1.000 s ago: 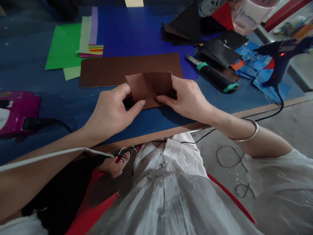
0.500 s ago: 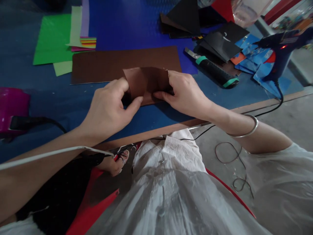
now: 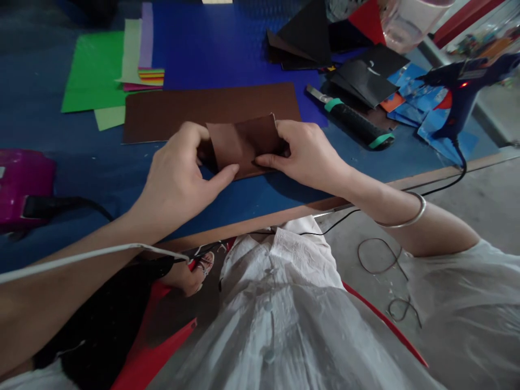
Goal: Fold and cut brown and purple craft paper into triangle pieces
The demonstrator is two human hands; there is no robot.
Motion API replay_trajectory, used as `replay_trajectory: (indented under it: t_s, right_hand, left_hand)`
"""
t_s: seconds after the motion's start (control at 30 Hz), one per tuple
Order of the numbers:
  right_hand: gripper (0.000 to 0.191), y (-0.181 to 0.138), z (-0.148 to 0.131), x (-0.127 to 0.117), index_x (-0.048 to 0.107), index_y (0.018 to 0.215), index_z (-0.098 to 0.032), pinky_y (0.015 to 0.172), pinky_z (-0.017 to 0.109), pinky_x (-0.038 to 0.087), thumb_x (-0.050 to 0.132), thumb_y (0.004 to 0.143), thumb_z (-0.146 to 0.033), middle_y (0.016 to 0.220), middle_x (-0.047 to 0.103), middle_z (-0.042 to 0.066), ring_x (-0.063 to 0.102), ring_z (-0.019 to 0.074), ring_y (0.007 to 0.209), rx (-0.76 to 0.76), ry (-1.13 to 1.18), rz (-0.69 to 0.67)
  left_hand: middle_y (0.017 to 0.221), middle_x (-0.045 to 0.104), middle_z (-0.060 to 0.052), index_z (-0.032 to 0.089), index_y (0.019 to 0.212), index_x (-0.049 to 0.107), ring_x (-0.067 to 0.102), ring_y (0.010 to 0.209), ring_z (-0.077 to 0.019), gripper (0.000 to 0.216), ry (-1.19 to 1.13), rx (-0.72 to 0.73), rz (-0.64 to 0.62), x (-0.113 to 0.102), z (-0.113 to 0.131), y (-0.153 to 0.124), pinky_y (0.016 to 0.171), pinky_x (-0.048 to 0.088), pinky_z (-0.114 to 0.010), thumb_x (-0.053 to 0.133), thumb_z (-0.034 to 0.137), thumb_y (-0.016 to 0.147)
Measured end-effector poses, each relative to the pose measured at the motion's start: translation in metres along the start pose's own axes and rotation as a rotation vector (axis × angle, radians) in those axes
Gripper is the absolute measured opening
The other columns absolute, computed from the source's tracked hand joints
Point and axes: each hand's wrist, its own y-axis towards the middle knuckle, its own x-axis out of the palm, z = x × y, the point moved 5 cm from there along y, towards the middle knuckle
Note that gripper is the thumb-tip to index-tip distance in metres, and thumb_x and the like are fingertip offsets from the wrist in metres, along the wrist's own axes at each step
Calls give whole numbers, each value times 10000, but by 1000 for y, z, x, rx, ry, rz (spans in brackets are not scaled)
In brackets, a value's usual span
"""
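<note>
A small piece of brown paper (image 3: 244,142) is bent between both my hands just above the blue table (image 3: 101,162). My left hand (image 3: 181,176) pinches its left edge, thumb on the front and fingers curled behind. On the other side, my right hand (image 3: 304,154) grips the right edge with the thumb laid across the lower front. Directly behind lies a long brown sheet (image 3: 190,108) flat on a large blue sheet (image 3: 219,46).
A utility knife (image 3: 351,122) with green trim lies right of the brown sheet. A blue glue gun (image 3: 463,89) stands at the far right, its cord trailing off the edge. Green and coloured papers (image 3: 109,65) sit at the back left, black scraps (image 3: 345,59) at the back right, a pink device (image 3: 22,187) at the left.
The brown piece has been folded in tighter and lowered slightly between my hands. The view has shifted a little; nothing else on the table moved.
</note>
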Motion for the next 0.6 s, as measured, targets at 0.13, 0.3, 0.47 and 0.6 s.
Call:
replay_trajectory:
  t_s: [0.13,0.3,0.47,0.6]
  right_hand:
    - [267,4,1,-3,618,916,-191,806,359,477,761,919,-416,940,687,56,636,238,929,28,42,-39]
    - [326,12,8,-3,643,875,-177,786,330,471,805,871,-459,889,680,32,629,204,889,40,116,-67]
    - [313,15,15,-1,671,828,-194,746,294,506,809,861,-474,817,683,-11,643,185,865,72,406,-39]
    - [302,13,11,-2,689,844,-210,708,277,534,854,821,-462,878,725,-9,666,184,889,130,727,1]
  left_hand:
    - [1298,629,-131,159,1335,535,679,1135,-289,668,-62,84,170,-17,6,-2,852,605,-427,831,314,757]
    - [1153,752,13,276,1058,715,726,1087,-223,118,-114,399,75,-22,37,-7,1024,555,-448,665,237,958]
    - [1231,741,-44,275,1110,732,684,1180,-276,241,-256,221,98,-25,30,-2,1037,549,-446,794,238,880]
    - [1416,635,-76,296,1291,592,637,1263,-291,520,-412,27,196,-27,11,4,940,575,-437,846,410,851]
